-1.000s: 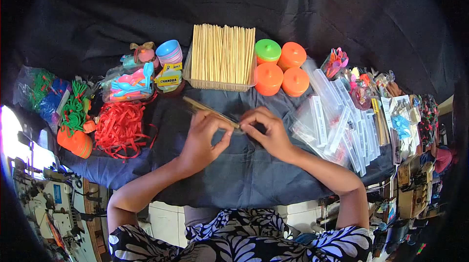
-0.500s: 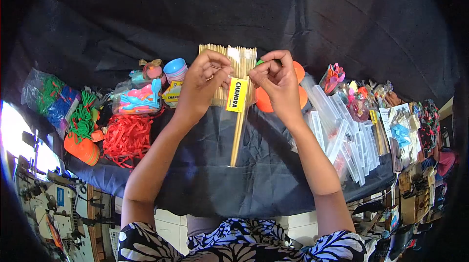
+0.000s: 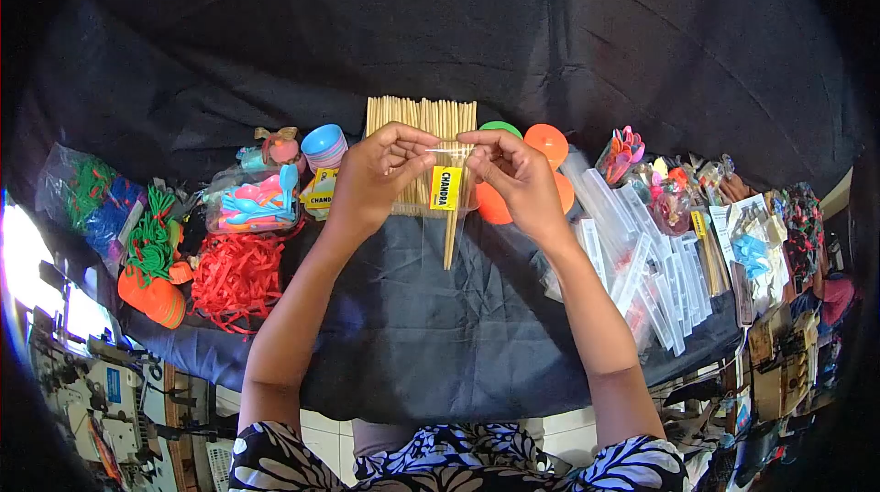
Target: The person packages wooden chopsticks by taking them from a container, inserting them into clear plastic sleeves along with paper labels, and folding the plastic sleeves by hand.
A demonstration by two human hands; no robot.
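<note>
A clear bag with a yellow CHANDRA label (image 3: 446, 188) hangs upright between my hands, with a few wooden sticks (image 3: 450, 240) inside it. My left hand (image 3: 380, 176) pinches the bag's top edge at its left corner. At the right corner, my right hand (image 3: 515, 178) pinches the same edge between thumb and fingers. Behind the bag, a box of many wooden sticks (image 3: 394, 111) is partly hidden by my hands.
Orange lidded pots (image 3: 547, 143) stand right of the stick box. Clear plastic cases (image 3: 634, 269) lie in a pile at the right. Leftward are blue and pink bowls (image 3: 324, 145), bagged spoons (image 3: 257, 203), red ribbon (image 3: 236, 279) and orange cups (image 3: 151, 300).
The bundle of sticks has turned from slanting to upright, and its bag and label now face me. Both hands have moved up and hold the bag's top edge.
</note>
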